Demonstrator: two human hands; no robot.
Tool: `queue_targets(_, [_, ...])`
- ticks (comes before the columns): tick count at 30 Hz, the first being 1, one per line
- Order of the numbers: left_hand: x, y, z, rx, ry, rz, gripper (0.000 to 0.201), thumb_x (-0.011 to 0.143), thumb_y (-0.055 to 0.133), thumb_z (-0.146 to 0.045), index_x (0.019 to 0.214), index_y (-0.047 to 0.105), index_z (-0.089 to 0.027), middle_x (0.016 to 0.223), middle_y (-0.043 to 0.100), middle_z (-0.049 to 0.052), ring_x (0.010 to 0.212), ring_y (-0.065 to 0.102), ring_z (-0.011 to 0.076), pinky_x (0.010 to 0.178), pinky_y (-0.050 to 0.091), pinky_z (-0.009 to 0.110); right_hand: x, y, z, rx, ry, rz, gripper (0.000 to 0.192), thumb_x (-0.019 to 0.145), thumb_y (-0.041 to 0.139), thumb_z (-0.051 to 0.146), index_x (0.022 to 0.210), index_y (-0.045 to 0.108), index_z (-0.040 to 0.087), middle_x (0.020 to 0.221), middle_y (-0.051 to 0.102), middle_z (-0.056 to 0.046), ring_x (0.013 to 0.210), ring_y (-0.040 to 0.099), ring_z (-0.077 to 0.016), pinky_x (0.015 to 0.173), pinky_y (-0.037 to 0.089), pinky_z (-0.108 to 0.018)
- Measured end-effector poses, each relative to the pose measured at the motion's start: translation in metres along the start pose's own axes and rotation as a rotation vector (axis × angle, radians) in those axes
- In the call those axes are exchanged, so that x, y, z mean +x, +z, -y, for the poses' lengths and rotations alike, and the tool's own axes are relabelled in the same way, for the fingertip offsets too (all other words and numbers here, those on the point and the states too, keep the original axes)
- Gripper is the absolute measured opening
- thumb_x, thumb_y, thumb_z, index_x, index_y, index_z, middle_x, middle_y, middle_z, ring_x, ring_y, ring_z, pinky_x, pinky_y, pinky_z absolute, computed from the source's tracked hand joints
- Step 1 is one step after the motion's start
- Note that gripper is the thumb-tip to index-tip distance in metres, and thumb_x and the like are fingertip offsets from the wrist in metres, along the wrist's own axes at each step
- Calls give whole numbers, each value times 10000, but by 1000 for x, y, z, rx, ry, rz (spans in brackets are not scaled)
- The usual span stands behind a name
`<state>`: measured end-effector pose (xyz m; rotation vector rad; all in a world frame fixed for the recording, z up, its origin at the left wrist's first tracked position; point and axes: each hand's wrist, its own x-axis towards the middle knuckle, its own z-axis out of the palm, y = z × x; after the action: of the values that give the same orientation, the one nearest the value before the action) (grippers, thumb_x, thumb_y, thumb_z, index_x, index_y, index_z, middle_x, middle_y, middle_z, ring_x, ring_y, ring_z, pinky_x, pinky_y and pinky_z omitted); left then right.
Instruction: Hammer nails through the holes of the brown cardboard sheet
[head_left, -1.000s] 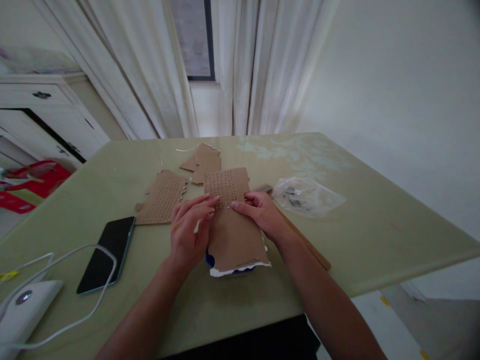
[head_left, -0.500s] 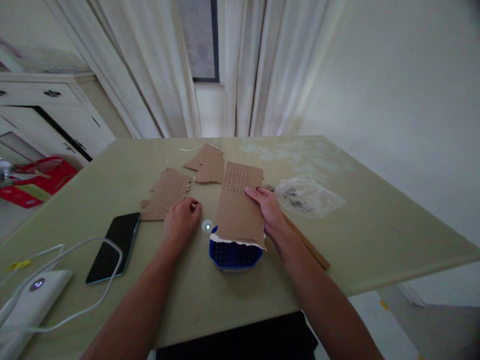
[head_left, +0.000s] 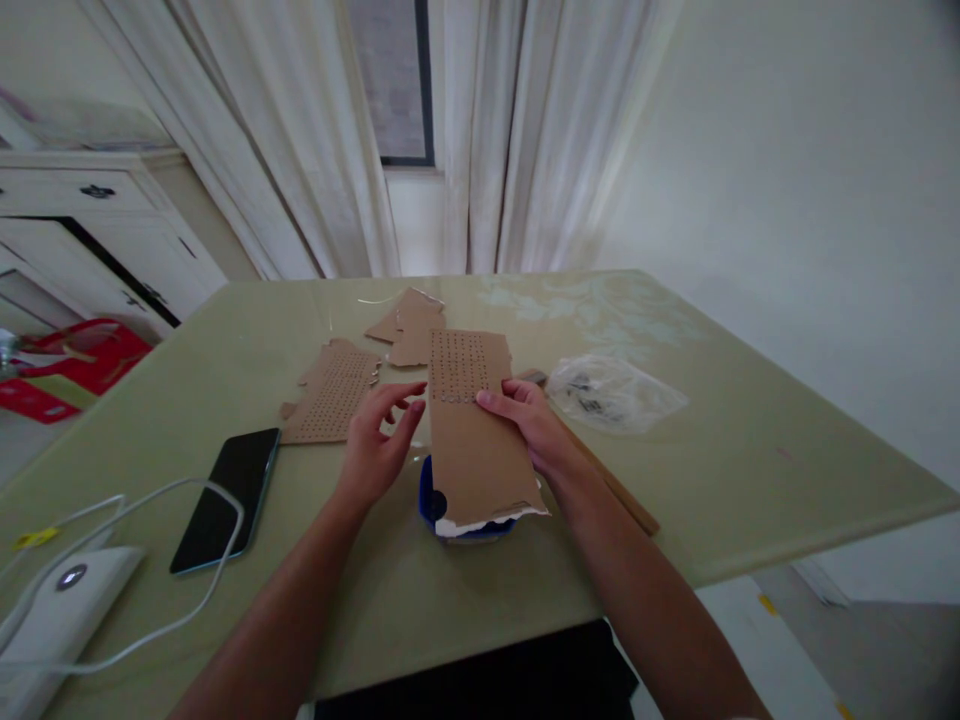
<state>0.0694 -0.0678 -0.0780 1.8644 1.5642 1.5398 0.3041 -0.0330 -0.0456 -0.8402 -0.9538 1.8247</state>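
Holding punched cardboard piece point(head_left: 480, 445) in R hand point(head_left: 531, 418), thumb on top, partly over blue basket point(head_left: 426, 490). Hovering w/ L hand point(head_left: 375, 440) by its L edge, narrow thumb-finger gap, nothing visible betw. Might buckle cardboard along punched rows w/ 1-sided grip.

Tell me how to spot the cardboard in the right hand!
On the green table, look for the blue tub. The cardboard hides most of it, with the right hand at its edge. Unlike other pieces, it's dotted only at the far end.
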Motion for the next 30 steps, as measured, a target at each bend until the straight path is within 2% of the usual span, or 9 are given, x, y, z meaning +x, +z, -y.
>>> queue_targets(2, [-3,2,-9,-115,51,34,239,1030,701,-425,1069,854,-245,1093,842,88,893,703,218,732,488,321,-2,0,1,-13,9,28,483,638,1063,463,954,863,157,904,886,-100,700,801,-212,694,644,-320])
queue_targets(5, [-7,4,-14,-170,67,55,169,1012,737,-366,954,844,-248,1043,842,79,930,712,223,751,494,328,-4,0,2,-23,1,54,498,649,1059,485,972,860,162,931,889,-104,711,805,-220,713,649,-340])
queue_targets(12, [-5,4,-16,-206,67,63,83,986,743,-296,954,785,-233,966,812,63,851,687,200,730,492,322,-1,-5,-2,-23,-19,46,508,646,1063,489,980,868,159,947,894,-111,716,818,-229,705,663,-342])
queue_targets(22, [-9,5,-25,-171,223,-32,90,1022,671,-163,979,702,-236,973,753,32,885,670,175,738,509,295,-3,-2,3,-130,-3,44,517,626,1074,507,983,885,184,952,898,-87,795,852,-247,746,671,-333])
queue_targets(28, [-14,7,-22,-162,171,-30,91,1027,678,-194,948,701,-232,955,750,35,842,644,176,727,505,301,-2,-1,2,-172,9,38,503,645,1069,468,1005,882,171,980,902,-96,797,843,-233,747,664,-325])
queue_targets(30, [-14,7,-20,-157,152,-18,63,1040,685,-223,993,726,-232,970,757,36,853,655,177,743,515,303,-2,-1,1,-174,-9,7,483,653,1063,467,988,874,174,991,902,-94,790,836,-226,736,657,-320])
